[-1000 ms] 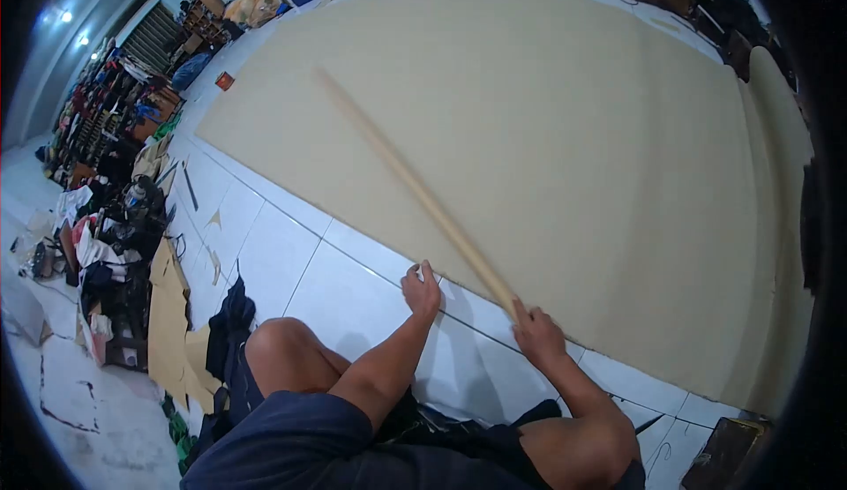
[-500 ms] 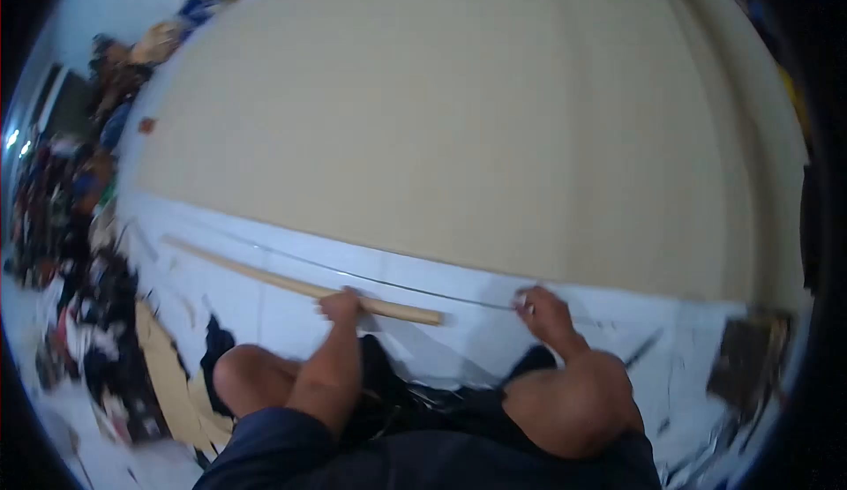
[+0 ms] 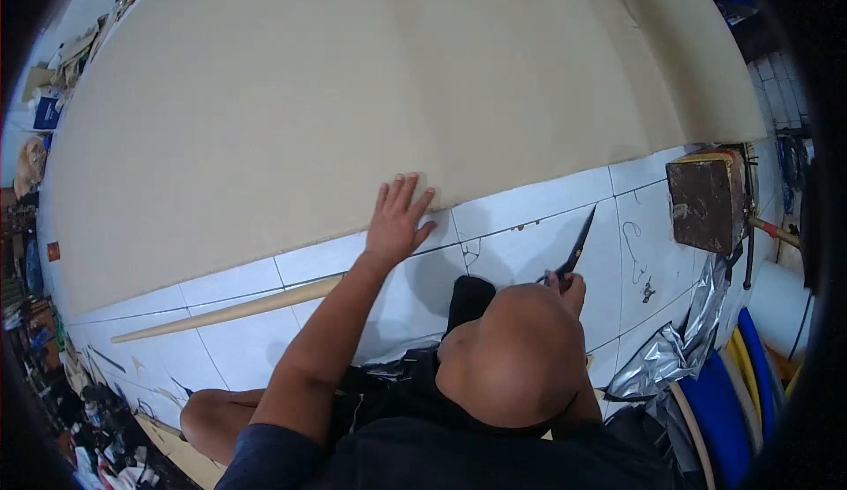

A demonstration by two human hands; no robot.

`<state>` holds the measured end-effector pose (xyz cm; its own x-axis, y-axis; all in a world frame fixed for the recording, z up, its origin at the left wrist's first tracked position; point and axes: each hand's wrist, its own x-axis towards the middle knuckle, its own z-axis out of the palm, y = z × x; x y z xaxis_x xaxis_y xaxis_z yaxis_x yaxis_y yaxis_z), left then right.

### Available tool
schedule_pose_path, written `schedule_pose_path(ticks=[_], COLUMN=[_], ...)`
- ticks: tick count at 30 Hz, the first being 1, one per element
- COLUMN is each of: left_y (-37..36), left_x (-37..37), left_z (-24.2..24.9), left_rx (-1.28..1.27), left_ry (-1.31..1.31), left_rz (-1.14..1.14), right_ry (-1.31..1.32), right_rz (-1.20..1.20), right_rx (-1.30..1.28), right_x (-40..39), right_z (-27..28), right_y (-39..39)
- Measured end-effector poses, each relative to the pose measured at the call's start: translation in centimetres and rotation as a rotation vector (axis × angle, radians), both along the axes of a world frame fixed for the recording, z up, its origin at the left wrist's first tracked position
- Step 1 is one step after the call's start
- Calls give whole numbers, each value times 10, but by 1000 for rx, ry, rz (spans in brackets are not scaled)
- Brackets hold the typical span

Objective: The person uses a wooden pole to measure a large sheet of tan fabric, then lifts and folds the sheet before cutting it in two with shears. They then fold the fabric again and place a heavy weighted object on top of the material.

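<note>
My left hand (image 3: 401, 218) lies flat with fingers spread on the near edge of a large beige sheet (image 3: 291, 119), its thumb over the white tiles. In my right hand (image 3: 572, 294), low beside my raised knee, are dark-handled scissors (image 3: 578, 250). Their blades point up and away from me, and they look closed. My knee hides part of that hand. A long, narrow beige roll (image 3: 231, 310) rests on the tiles left of my left forearm, which covers its right end.
A dark, worn block (image 3: 706, 201) stands by the sheet's right end. Crumpled silver foil (image 3: 657, 362) and blue and yellow curved pieces (image 3: 719, 402) lie at lower right. Assorted clutter (image 3: 97, 428) lines the left side. White floor tiles (image 3: 529, 243) run along the sheet's near edge.
The view has swung right. My left hand has left the beige roll and now lies on the sheet. My right hand has moved down beside my knee, where scissors now show in it.
</note>
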<state>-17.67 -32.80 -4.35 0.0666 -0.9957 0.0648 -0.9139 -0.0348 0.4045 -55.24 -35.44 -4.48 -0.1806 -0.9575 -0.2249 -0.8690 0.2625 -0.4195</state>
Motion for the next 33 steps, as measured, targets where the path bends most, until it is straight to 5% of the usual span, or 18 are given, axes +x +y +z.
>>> schedule_pose_path(ticks=[8, 14, 18, 24, 27, 33], left_y=[-9, -18, -23, -27, -27, -28], left_x=[-21, -38, -34, -35, -35, -38], left_z=[-27, -5, -17, -9, -12, -6], left_rx=[-49, -42, -77, -128, -95, -70], left_ry=[-77, -10, -56, 62, 124, 191], left_rz=[23, 100, 44, 44, 100, 145], right_ry=[-100, -773, -783, -796, -802, -738], right_rz=[-34, 108, 205, 220, 213, 266], right_rx=[290, 413, 966, 1411, 1394, 925], right_x=[4, -11, 3, 7, 22, 90], right_z=[22, -13, 23, 42, 52, 11], right_y=[24, 30, 42, 62, 52, 9])
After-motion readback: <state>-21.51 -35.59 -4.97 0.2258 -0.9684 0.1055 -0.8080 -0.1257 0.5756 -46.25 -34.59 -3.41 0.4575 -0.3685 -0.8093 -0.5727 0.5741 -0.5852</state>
